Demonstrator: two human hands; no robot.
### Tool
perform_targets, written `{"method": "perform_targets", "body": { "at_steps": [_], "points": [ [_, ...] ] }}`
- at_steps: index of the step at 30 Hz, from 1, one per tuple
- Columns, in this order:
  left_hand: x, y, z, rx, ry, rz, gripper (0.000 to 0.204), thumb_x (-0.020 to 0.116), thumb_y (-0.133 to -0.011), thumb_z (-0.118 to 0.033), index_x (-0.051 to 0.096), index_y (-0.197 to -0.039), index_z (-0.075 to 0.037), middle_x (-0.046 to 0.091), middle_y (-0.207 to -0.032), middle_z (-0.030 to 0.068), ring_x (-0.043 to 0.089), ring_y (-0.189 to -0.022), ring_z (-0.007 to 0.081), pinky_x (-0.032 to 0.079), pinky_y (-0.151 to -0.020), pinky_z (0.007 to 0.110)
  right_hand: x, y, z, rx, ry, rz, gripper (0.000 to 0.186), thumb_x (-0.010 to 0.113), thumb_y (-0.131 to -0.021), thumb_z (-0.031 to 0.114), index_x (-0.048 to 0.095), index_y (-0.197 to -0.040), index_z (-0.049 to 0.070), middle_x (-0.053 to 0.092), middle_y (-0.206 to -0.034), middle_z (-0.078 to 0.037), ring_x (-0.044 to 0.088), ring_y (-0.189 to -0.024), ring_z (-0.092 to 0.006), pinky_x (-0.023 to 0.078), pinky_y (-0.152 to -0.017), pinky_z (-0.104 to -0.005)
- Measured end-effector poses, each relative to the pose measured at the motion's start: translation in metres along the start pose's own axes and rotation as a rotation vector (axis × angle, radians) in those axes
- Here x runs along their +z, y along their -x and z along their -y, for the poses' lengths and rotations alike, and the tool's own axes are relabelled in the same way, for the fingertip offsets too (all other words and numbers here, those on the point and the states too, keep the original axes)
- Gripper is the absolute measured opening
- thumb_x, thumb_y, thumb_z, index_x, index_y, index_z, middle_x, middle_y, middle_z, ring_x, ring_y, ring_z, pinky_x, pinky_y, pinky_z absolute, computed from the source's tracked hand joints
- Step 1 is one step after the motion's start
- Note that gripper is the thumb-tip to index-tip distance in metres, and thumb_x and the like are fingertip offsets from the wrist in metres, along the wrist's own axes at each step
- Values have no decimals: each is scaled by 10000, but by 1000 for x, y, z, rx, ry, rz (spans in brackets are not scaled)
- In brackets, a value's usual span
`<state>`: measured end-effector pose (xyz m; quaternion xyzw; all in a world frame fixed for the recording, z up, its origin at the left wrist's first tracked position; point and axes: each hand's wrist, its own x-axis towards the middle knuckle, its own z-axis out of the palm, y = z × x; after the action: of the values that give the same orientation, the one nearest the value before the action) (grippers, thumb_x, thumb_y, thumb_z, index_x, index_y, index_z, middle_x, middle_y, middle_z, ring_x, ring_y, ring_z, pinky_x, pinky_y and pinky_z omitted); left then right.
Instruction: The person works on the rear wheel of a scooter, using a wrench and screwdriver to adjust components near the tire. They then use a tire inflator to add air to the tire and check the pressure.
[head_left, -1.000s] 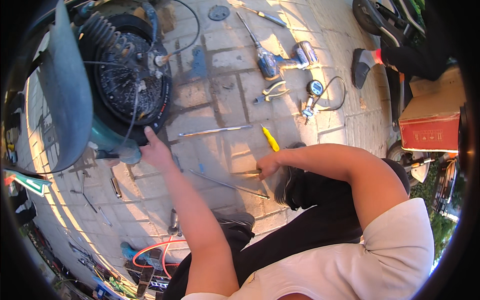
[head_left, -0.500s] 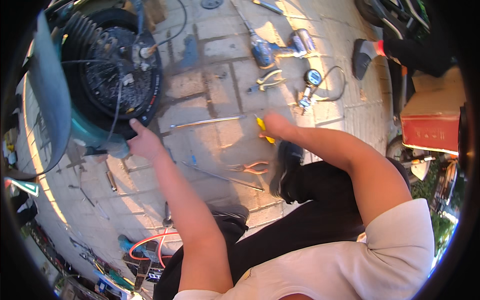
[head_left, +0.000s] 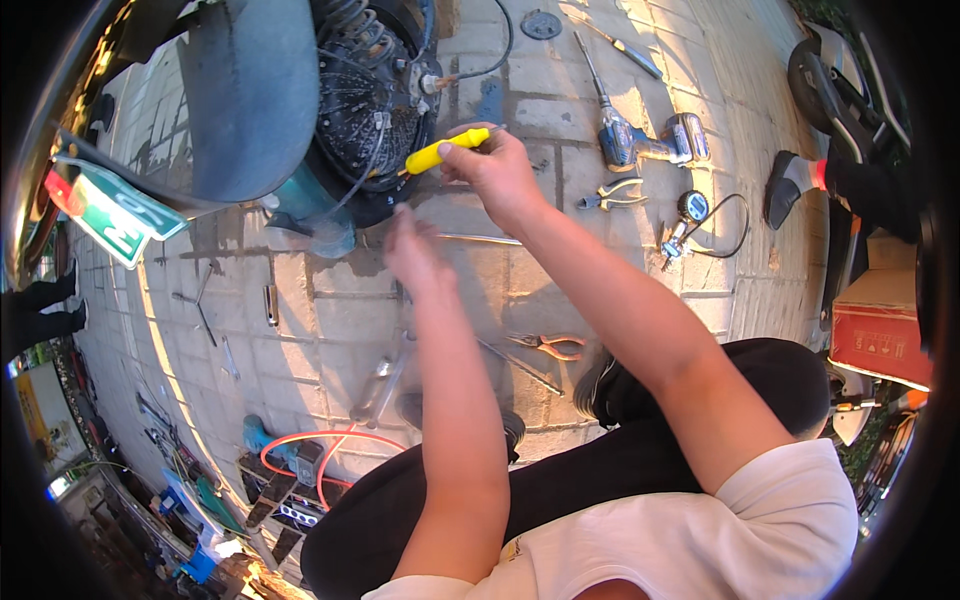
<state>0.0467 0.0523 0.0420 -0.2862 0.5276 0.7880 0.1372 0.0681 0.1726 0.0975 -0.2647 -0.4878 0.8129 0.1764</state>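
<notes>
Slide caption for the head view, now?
Right hand holds a yellow-handled tool near a spattered wheel; left hand blurred nearby.

Head cam = L one of side-by-side pair, on wearer's head, looking steeply down & fwd. over own body. Wide fisheye: straight edges bend twd. dark round rim. White shirt v. near, lower edge; L hand & R hand mid-dist., approx. ctr.; paving seen from above; spoked wheel far, L of ctr.; red carton nr. R rim.
</notes>
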Motion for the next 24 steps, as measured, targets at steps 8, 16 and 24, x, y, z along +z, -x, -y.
{"method": "perform_targets", "body": {
  "at_steps": [8, 16, 24],
  "points": [
    [67, -29, -35, -322, 727, -128, 215, 570, -941, -229, 536, -1014, -29, 564, -856, 19, 568, -788, 168, 522, -801, 341, -9, -2, 28, 32, -17, -110, 224, 690, -814, 42, 562, -978, -39, 631, -867, -126, 644, -691, -172, 563, -618, -289],
    [62, -2, 2, 50, 161, -95, 180, 488, -932, -136, 523, -1042, 3, 601, -857, 83, 563, -691, 153, 530, -665, 300, -26, -4, 48, 58, 104, -65, 246, 699, -819, 69, 559, -992, -37, 637, -873, -131, 649, -702, -174, 564, -620, -282],
    [17, -12, 8, 315, 19, -285, 601, 709, -838, -222, 404, -1274, 58, 504, -1280, 202, 506, -1131, 295, 402, -997, 395, -3, -17, 22, 113, 118, 14, 228, 669, -852, 84, 555, -998, -50, 641, -900, -144, 663, -730, -191, 564, -631, -290]
  ]
}}
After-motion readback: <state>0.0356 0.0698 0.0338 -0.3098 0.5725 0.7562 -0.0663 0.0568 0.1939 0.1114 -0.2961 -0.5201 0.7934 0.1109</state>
